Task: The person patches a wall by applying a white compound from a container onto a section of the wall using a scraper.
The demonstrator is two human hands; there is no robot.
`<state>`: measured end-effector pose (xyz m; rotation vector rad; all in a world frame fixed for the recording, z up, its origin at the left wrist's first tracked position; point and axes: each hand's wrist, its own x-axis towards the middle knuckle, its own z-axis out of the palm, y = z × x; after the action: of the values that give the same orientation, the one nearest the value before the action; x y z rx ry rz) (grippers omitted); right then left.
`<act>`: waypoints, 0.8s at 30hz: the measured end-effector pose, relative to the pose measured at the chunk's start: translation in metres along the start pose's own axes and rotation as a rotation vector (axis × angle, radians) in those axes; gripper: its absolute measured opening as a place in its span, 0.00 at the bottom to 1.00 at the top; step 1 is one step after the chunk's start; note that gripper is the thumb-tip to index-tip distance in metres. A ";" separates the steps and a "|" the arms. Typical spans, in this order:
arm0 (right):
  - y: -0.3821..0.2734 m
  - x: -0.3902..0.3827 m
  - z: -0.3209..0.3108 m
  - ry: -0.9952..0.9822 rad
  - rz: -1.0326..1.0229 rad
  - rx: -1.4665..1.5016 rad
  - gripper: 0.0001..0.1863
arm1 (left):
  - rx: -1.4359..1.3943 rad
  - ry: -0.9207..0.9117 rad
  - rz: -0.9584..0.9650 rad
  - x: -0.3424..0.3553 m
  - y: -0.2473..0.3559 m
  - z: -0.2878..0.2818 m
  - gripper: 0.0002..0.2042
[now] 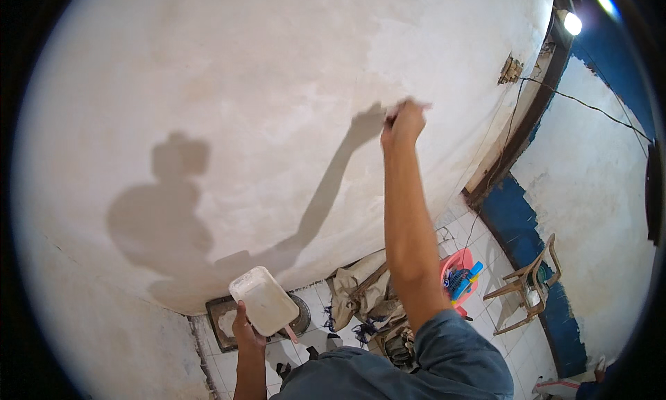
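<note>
The whitish wall fills most of the view, with uneven pale and beige patches. My right arm stretches up to it, and my right hand is closed at the wall surface, blurred by motion. What it grips is too smeared and hidden to name. Lower left, my left hand holds a shallow off-white rectangular tray by its edge, thumb on the near side. A pinkish strip juts out below the tray's lower corner. My shadow falls on the wall.
Crumpled tan sacks lie along the wall's foot. A pink basin with blue items stands right of them, near a worn chair. Left, a dark-edged square board lies on the tiles. A cable hangs at right.
</note>
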<state>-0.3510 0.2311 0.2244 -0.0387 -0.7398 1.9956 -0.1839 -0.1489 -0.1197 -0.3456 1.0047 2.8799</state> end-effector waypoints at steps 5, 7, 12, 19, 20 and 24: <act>-0.107 0.021 0.090 -0.213 -0.019 0.060 0.09 | 0.004 0.002 0.015 -0.001 -0.002 -0.002 0.23; -0.124 0.010 0.083 -0.273 -0.144 -0.157 0.01 | -0.009 0.051 0.023 -0.001 -0.002 -0.005 0.23; -0.094 0.005 0.008 -0.398 -0.692 -0.550 0.15 | -0.053 0.025 -0.014 -0.003 -0.008 0.004 0.24; -0.067 0.023 -0.010 -0.390 -1.633 -1.290 0.19 | -0.040 0.023 0.039 0.006 -0.013 0.002 0.24; -0.062 0.029 -0.014 -0.459 -1.618 -1.410 0.18 | -0.040 0.012 0.043 0.007 -0.015 0.004 0.24; -0.008 -0.002 -0.084 -0.807 -1.597 -1.672 0.22 | -0.032 0.014 0.036 0.007 -0.021 -0.003 0.24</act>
<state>-0.3172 0.2730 0.1595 0.2910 -1.8591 -0.4938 -0.1875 -0.1343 -0.1365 -0.3544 0.9777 2.9326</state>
